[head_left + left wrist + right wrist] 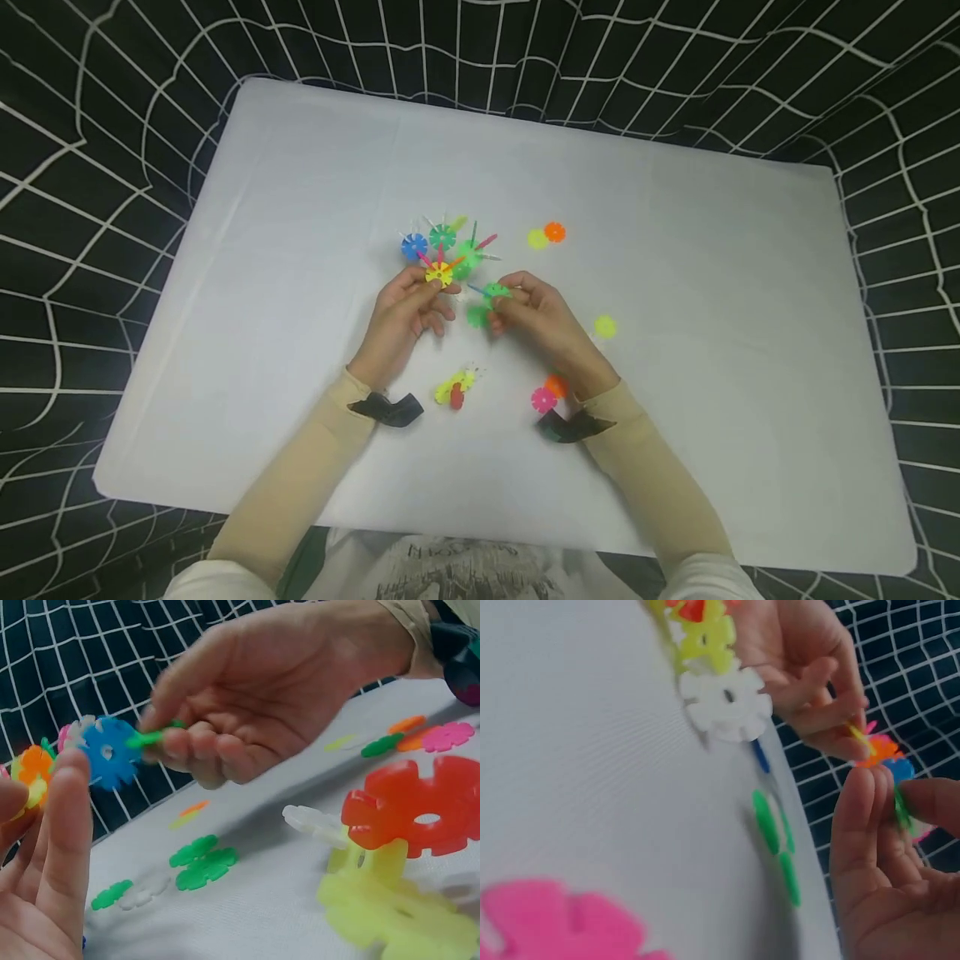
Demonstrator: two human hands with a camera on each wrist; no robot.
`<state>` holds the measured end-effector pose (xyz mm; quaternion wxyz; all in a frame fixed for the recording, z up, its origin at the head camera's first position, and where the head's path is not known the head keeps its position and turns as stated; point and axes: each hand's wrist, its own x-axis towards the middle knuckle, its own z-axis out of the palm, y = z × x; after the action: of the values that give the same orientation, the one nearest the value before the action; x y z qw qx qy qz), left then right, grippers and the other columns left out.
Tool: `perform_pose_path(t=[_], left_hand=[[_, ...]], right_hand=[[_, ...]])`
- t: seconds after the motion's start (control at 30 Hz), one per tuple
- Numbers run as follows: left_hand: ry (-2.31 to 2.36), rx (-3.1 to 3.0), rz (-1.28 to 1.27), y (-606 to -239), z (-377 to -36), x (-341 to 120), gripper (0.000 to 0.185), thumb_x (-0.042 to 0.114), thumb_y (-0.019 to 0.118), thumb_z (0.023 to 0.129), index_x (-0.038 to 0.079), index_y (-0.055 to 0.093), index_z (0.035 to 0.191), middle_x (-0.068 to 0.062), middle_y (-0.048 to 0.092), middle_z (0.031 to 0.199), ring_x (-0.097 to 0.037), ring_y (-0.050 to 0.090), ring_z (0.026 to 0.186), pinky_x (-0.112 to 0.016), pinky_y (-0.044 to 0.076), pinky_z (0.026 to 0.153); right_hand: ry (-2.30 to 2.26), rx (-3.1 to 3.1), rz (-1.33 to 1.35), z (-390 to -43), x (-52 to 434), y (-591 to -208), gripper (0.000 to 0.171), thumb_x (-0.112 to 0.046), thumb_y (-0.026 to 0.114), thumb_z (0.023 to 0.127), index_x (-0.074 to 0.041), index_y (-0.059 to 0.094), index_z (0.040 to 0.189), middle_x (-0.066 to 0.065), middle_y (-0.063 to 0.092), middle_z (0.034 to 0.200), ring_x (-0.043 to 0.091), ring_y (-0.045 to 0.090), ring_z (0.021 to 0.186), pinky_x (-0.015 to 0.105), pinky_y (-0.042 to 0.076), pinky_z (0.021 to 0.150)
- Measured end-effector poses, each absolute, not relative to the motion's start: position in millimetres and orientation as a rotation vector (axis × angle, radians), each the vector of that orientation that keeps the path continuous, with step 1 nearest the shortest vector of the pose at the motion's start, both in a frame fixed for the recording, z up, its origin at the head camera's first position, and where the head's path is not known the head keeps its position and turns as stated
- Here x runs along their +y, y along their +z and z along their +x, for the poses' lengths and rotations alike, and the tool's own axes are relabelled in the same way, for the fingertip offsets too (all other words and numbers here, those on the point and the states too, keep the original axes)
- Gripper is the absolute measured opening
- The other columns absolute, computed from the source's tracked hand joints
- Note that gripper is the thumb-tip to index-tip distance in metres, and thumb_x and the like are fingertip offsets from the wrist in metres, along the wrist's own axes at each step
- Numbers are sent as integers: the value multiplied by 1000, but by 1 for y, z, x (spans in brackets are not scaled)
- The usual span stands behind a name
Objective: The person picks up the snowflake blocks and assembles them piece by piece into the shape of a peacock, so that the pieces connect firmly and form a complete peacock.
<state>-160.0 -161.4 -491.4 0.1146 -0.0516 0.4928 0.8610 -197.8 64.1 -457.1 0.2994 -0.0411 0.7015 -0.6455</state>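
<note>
My left hand (pixel 405 310) pinches a yellow notched disc (pixel 438 276) between thumb and fingers. Pink and orange discs are slotted upright into its edge. Opposite it, my right hand (pixel 538 315) holds a green notched disc (pixel 497 291) by thumb and fingertips. A blue disc (pixel 112 756) joins onto that green one and points toward the left hand. In the head view the two held pieces are a short gap apart. Just beyond the left hand sit joined clusters, with a blue disc (pixel 414 246), a teal disc (pixel 442 237) and a light green disc (pixel 467 260).
Between the hands lies a loose green disc (pixel 477 317). Nearer the body is a yellow piece with a red disc (pixel 457 396). A pink disc (pixel 544 400) and an orange disc (pixel 556 385) lie by the right wrist. Farther off are an orange disc (pixel 555 232) and yellow ones.
</note>
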Motion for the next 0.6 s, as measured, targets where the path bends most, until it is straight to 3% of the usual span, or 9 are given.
perform_pose_path(t=[0.17, 0.37, 0.6], left_hand=[[2487, 1387, -104, -493, -160, -161, 4, 13, 53, 105, 12, 51, 102, -7, 72, 123, -17, 74, 89, -26, 60, 67], [2437, 1329, -53, -496, -161, -157, 10, 9, 49, 106, 13, 43, 99, -4, 70, 100, -18, 75, 102, -32, 63, 78], [2417, 1328, 5, -498, -162, -156, 6, 8, 49, 105, 12, 45, 106, -6, 65, 103, -22, 71, 114, -36, 61, 90]], right_hand=[[-1636, 1910, -127, -197, 68, -464, 29, -16, 60, 98, -7, 57, 126, -1, 73, 78, 21, 71, 76, 36, 50, 104], [-1607, 1939, -163, -196, 66, -468, 31, -15, 63, 98, -1, 57, 125, 10, 76, 88, 20, 73, 75, 30, 57, 92], [-1571, 1907, -202, -196, 67, -468, 31, -15, 63, 98, 1, 59, 125, 6, 75, 81, 16, 71, 74, 43, 44, 112]])
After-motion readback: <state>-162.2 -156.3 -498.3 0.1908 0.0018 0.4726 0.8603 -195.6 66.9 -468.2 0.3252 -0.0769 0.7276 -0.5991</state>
